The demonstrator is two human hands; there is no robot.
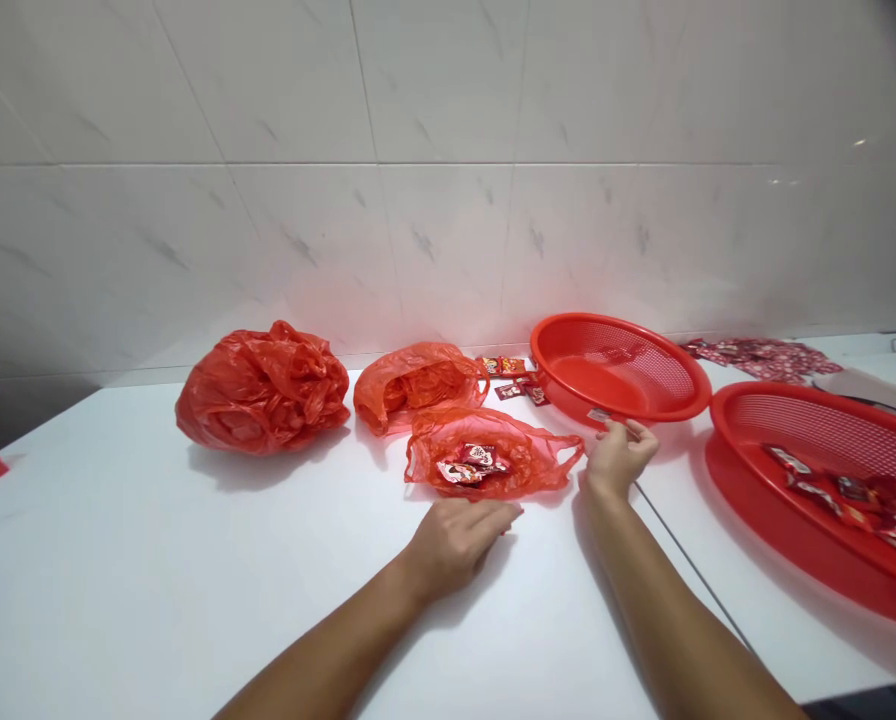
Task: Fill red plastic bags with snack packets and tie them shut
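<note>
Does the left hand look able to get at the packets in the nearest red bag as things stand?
Probably yes: the left hand is just in front of the nearest red bag; the packets show through its opening, with only the bag's near edge apparently between.

My one view comes from a head-worn camera, facing forward and down across the table (103,570) to the wall (448,240). I look from close behind and above the left hand (459,545) and right hand (619,460).
</note>
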